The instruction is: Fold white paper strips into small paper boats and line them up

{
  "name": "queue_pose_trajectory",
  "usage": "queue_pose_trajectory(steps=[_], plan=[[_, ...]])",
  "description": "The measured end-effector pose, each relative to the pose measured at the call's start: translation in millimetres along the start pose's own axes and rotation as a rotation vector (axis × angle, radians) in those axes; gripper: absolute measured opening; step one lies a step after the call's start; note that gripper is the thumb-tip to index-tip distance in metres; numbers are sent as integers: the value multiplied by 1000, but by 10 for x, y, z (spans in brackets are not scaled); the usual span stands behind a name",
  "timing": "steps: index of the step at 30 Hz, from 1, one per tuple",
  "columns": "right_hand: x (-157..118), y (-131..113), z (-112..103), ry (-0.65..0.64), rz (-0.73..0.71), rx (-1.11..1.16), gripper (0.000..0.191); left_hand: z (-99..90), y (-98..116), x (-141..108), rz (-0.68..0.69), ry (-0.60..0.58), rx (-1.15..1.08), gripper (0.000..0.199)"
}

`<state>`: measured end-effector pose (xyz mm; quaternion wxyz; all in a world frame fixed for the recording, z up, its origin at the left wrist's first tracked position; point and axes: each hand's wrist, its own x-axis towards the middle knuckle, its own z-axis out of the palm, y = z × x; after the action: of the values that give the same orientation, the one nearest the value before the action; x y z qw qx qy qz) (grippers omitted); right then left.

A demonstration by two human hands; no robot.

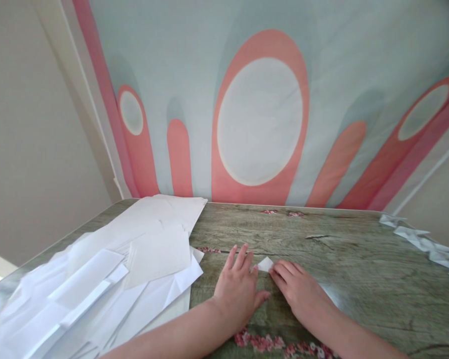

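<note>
Across the lower half, from eight round to four o'clock, use the broad grey-green wood-grain table (359,259) as firm backing. At eight, keep the spread pile of loose white paper sheets (159,257) out of the way; at half past three, likewise the overlapping row of folded white paper pieces (421,242). At six, note the bare left hand (235,286), palm down, loosely spread, gripping nothing; towards half past four, the bare right hand (309,294), fingers bunched, pinch or mere press impossible to tell. At five, between both sets of fingertips, find the small white pointed paper piece (265,264). Probably best to steady one side, align edges, then crease firmly.
</note>
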<state>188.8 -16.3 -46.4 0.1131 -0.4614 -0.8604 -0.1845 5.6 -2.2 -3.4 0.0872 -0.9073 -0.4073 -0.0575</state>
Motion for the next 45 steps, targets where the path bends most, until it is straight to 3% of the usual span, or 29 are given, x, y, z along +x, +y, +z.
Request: queue_pose_trajectory(steps=[18,30,40,45], plan=[[-59,8,8,130,70,120,29,0,-54,35,58,17,29,39],[-48,60,-46,-60,148,-26,22,73,-47,45,80,63,13,37],[-93,85,-74,104,275,264,25,166,-186,90,99,216,-371,19],[-69,172,1,130,232,371,27,185,-198,96,56,221,-474,20]])
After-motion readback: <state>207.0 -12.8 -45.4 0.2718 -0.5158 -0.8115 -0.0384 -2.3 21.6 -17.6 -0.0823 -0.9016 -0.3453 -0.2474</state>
